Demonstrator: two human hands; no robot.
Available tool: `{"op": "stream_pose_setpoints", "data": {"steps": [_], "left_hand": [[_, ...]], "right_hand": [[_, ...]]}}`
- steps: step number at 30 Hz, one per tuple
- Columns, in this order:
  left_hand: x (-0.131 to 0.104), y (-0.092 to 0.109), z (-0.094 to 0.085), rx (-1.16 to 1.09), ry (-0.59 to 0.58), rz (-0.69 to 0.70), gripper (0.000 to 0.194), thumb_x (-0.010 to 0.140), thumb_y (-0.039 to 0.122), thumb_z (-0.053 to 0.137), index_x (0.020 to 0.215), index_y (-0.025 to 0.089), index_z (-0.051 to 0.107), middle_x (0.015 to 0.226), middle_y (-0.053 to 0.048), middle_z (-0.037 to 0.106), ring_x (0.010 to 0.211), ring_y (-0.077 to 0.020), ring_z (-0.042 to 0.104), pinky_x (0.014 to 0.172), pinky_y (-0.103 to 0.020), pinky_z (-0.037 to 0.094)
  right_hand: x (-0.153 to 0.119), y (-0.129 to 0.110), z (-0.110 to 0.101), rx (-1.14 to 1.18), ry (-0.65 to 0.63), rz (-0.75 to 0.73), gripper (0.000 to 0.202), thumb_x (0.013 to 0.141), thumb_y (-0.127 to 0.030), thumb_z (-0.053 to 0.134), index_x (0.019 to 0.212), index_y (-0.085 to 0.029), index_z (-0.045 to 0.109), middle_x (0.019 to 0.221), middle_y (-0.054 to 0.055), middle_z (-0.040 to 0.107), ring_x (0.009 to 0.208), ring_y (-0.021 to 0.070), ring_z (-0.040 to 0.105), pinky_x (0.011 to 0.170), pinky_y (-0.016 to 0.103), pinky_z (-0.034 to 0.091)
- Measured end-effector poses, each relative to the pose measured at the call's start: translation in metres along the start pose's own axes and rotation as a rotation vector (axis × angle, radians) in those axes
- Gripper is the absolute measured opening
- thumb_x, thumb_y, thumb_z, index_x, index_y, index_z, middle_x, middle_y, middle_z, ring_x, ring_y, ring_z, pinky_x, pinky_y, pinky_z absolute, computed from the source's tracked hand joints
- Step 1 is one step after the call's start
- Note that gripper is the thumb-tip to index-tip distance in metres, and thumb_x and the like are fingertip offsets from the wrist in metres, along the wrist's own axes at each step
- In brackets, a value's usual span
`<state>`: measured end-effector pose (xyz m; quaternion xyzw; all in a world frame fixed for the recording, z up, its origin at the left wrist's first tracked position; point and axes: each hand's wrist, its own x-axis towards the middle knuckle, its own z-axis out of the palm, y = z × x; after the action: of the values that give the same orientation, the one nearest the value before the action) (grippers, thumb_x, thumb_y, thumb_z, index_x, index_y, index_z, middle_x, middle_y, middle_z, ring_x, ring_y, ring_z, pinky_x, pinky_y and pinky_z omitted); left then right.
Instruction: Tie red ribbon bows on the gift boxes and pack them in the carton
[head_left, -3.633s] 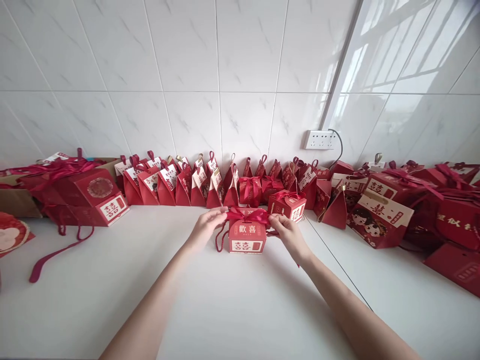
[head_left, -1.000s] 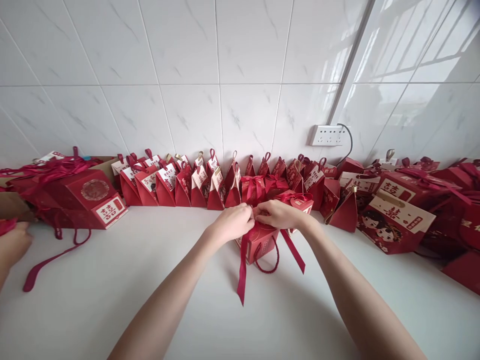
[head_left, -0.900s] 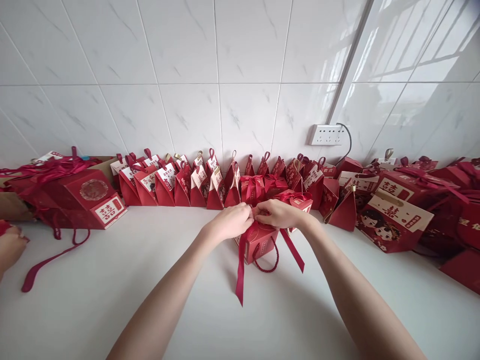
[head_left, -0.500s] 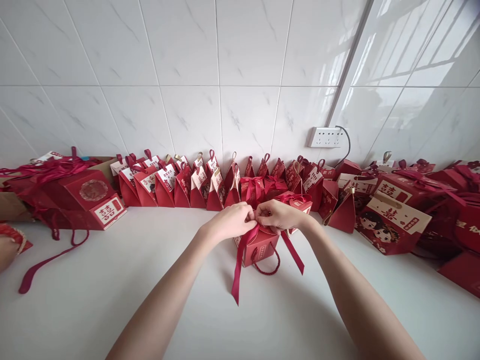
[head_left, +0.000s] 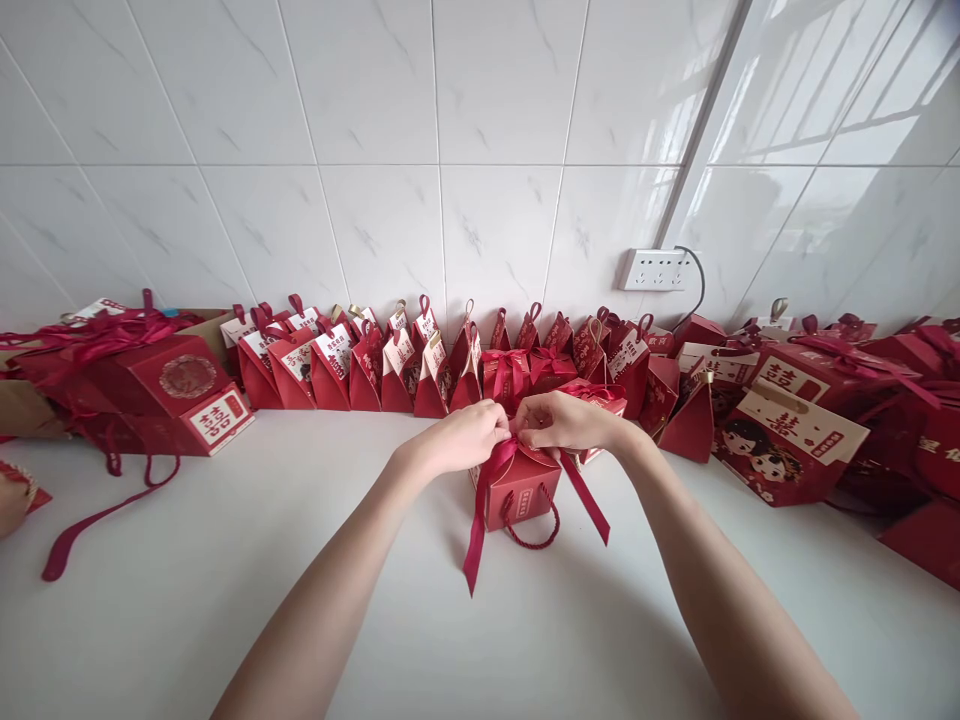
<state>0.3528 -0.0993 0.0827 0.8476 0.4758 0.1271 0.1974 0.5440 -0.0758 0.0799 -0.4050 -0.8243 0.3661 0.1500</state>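
A small red gift box with a twisted cord handle on its front stands on the white table. Over its top, my left hand and my right hand meet, fingers pinched on a dark red ribbon. One ribbon tail hangs down at the box's left, the other slants off to the right. My fingers cover the knot or loop between them. Right behind stand red boxes with tied bows, close to my fingertips.
Triangular red candy boxes line the tiled wall. Larger red boxes stack at left with a loose ribbon trailing. More boxes crowd the right. A power strip hangs on the wall. Another person's hand shows at the left edge.
Both my hands keep pinching the ribbon over the box, with only slight finger movement. The left tail's end has risen a little. The other person's hand at the left edge has shifted outward.
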Motion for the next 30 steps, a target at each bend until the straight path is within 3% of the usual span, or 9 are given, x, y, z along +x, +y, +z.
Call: {"op": "stream_pose_setpoints", "data": {"steps": [5,12,20,25,30], "left_hand": [[-0.002,0.000,-0.002,0.026,-0.033,-0.006,0.019,0.087,0.031,0.035,0.079,0.021,0.049,0.089,-0.003,0.057,0.069,-0.0151,0.054,0.057,-0.026,0.036],[-0.005,0.003,-0.005,0.104,-0.075,-0.049,0.020,0.086,0.031,0.034,0.078,0.021,0.049,0.089,-0.004,0.059,0.064,-0.0153,0.053,0.054,-0.028,0.035],[-0.004,0.001,-0.002,0.121,-0.038,0.003,0.009,0.077,0.028,0.044,0.074,0.020,0.047,0.087,-0.004,0.059,0.070,-0.0164,0.057,0.052,-0.027,0.036],[-0.002,0.009,0.004,0.262,0.138,-0.056,0.017,0.081,0.026,0.038,0.071,0.019,0.050,0.081,-0.007,0.060,0.068,-0.0213,0.059,0.054,-0.030,0.036],[0.003,0.009,0.009,0.303,0.291,-0.102,0.014,0.079,0.023,0.042,0.082,0.019,0.054,0.090,-0.008,0.064,0.075,-0.0241,0.062,0.059,-0.031,0.040]], "right_hand": [[0.003,-0.002,0.002,-0.055,-0.019,-0.025,0.006,0.070,-0.021,0.054,0.072,-0.017,0.057,0.056,-0.004,0.055,0.048,0.0088,0.052,0.043,0.019,0.037],[-0.002,-0.005,-0.001,-0.074,-0.055,0.077,0.005,0.070,-0.021,0.054,0.068,-0.016,0.055,0.053,-0.003,0.055,0.040,0.0073,0.044,0.034,0.018,0.030],[-0.003,-0.005,-0.002,-0.031,-0.039,-0.099,0.004,0.073,-0.020,0.051,0.072,-0.018,0.053,0.056,-0.003,0.055,0.048,0.0086,0.049,0.044,0.019,0.036],[-0.003,-0.006,-0.001,-0.021,-0.065,-0.089,0.003,0.071,-0.018,0.052,0.072,-0.017,0.054,0.057,-0.003,0.055,0.049,0.0083,0.048,0.044,0.019,0.035],[-0.002,-0.006,0.002,-0.018,-0.053,-0.074,0.005,0.067,-0.014,0.052,0.067,-0.018,0.050,0.055,-0.005,0.050,0.046,0.0067,0.043,0.041,0.018,0.031]]}}
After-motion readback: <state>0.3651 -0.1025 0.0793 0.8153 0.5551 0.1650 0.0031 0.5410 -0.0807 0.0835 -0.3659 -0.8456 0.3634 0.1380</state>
